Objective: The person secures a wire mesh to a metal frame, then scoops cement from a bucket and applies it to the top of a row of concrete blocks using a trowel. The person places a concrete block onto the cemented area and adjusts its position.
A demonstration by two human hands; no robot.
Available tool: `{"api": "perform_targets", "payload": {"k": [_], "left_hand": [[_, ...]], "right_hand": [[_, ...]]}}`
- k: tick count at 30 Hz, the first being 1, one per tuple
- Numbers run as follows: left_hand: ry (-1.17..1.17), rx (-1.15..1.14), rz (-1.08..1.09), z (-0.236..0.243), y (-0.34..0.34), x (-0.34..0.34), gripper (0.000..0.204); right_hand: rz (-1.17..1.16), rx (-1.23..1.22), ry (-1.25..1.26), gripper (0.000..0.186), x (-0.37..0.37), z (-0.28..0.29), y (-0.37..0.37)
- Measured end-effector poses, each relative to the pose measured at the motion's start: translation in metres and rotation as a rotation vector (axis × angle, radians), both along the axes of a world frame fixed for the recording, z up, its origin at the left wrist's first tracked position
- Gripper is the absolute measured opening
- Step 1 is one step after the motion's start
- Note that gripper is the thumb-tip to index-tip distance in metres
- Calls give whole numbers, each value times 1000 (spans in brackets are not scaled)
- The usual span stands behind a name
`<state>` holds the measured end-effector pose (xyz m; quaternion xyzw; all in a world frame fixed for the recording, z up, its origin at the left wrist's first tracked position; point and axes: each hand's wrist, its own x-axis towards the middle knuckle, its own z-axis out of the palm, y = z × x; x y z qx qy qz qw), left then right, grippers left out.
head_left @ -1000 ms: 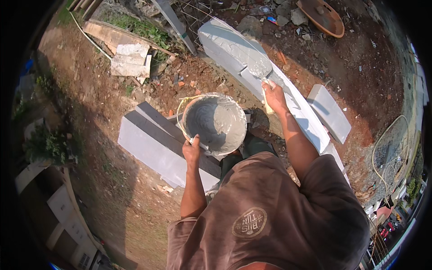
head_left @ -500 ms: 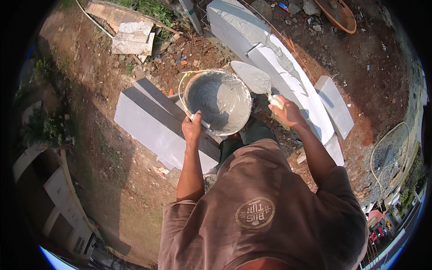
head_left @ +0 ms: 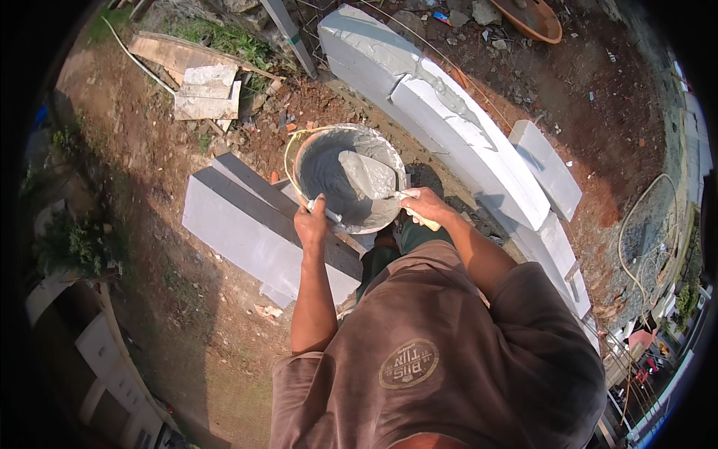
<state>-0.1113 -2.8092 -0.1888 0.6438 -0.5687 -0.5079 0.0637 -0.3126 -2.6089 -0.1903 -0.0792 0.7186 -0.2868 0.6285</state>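
Observation:
My left hand (head_left: 311,222) is closed on the near left rim of a bucket (head_left: 402,161), where part of its handle also lies. Wet grey mortar (head_left: 323,173) coats the bucket's inside. In my right hand (head_left: 426,206) is the pale handle of a trowel (head_left: 368,175), gripped at the bucket's right edge. The trowel's mortar-smeared blade is inside the bucket, over the mortar. To the right runs a low wall of light blocks (head_left: 464,138), with a streak of wet mortar along its top.
Loose grey blocks (head_left: 247,236) are stacked left of the bucket. Another block (head_left: 546,168) leans on the wall's far side. A taut string (head_left: 449,61) runs along the wall. Boards (head_left: 206,93) lie on rubble at the far left, and an orange basin (head_left: 532,22) rests at the top right.
My right hand has swung left and down from beside the wall, bringing the trowel blade into the bucket. The left hand keeps its grip on the bucket.

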Motion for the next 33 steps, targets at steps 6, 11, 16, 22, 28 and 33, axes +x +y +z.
{"api": "perform_targets", "payload": {"k": [6, 11, 16, 22, 28, 33], "left_hand": [[60, -28, 6, -13, 2, 7, 35], [50, -78, 2, -10, 2, 14, 36], [5, 0, 35, -1, 2, 10, 39], [20, -47, 50, -3, 2, 11, 38], [6, 2, 30, 5, 2, 6, 38], [16, -25, 37, -12, -3, 22, 36]], "right_hand": [[-195, -111, 56, 56, -41, 81, 43], [-98, -63, 626, 54, -97, 105, 71], [111, 177, 1148, 50, -115, 107, 87], [63, 183, 1139, 49, -118, 95, 85], [-189, -4, 954, 47, -121, 76, 85], [-873, -187, 158, 40, -73, 105, 45]]}}
